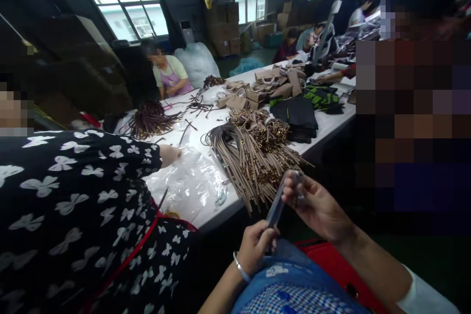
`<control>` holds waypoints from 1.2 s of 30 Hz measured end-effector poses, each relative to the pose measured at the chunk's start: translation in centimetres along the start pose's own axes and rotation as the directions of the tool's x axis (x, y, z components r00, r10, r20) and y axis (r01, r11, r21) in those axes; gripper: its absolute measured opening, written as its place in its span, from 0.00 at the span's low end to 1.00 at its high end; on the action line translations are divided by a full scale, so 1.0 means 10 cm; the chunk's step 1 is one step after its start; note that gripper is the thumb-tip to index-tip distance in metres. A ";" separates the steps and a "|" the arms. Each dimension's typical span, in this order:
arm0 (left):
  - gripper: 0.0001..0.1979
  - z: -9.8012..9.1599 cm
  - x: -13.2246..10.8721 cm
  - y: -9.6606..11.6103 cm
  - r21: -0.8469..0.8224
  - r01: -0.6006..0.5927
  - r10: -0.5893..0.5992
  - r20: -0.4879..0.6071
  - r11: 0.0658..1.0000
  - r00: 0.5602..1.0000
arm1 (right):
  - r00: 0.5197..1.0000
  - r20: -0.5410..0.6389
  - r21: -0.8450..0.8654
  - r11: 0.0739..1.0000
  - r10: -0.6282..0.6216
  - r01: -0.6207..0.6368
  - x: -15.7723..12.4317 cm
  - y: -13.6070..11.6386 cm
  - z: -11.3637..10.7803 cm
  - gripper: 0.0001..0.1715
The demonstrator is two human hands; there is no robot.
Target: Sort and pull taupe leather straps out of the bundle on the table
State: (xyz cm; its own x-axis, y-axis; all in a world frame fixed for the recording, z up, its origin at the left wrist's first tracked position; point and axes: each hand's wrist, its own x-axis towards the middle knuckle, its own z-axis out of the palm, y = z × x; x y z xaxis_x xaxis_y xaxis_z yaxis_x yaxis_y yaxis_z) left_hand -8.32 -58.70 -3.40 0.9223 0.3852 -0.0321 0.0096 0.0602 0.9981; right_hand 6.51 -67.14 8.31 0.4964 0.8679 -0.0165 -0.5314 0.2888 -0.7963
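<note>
A narrow greyish strip with a shiny, plastic-like look runs slanting between my two hands in front of my body. My left hand, with a bracelet on its wrist, is closed round the strip's lower end. Higher and to the right, my right hand pinches its upper end, where clear crumpled material shows at the fingertips. Just beyond my hands, a large heap of tan straps with brass-coloured metal clasps lies at the edge of the white table.
Clear plastic bags lie left of the straps, under a co-worker's hand. Dark brown straps, tan bags and black folded pieces are farther along. Co-workers stand close on both sides.
</note>
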 end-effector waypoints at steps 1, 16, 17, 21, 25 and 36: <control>0.19 0.06 -0.03 -0.01 -0.065 0.039 -0.038 0.017 0.997 0.999 | 0.992 -0.041 -0.093 0.989 -0.119 0.115 0.07 -0.03 -0.02 0.16; 0.21 -0.30 -0.07 0.56 -0.454 0.206 -0.272 -0.085 0.867 0.958 | 0.758 0.647 -0.762 0.025 0.082 0.647 -0.06 0.56 -0.81 0.15; 0.21 -0.33 -0.03 0.55 -0.438 0.227 -0.284 -0.067 0.870 0.957 | 0.787 0.604 -0.794 0.015 0.123 0.608 -0.11 0.55 -0.74 0.14; 0.21 -0.52 0.13 0.45 0.014 0.203 -0.190 -0.291 0.979 0.938 | 0.930 0.231 -0.962 0.210 0.286 0.174 -0.20 0.47 -0.48 0.18; 0.12 -0.54 0.08 0.26 0.530 0.006 0.247 -0.405 0.848 0.880 | 0.742 -0.049 -0.603 0.572 0.669 -0.556 -0.19 0.41 -0.40 0.19; 0.15 -0.26 0.07 -0.11 0.667 -0.373 0.505 -0.006 0.645 0.863 | 0.745 0.134 -0.384 0.727 0.653 -0.568 -0.37 0.38 -0.10 0.22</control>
State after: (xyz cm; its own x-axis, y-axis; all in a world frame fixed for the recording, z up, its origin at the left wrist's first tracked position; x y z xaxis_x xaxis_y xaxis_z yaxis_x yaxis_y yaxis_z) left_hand -8.72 -56.13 -4.70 0.7989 0.3681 0.4756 -0.0794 -0.7193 0.6901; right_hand 3.33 -69.63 4.75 -0.0688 0.8896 -0.4515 -0.4048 -0.4386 -0.8024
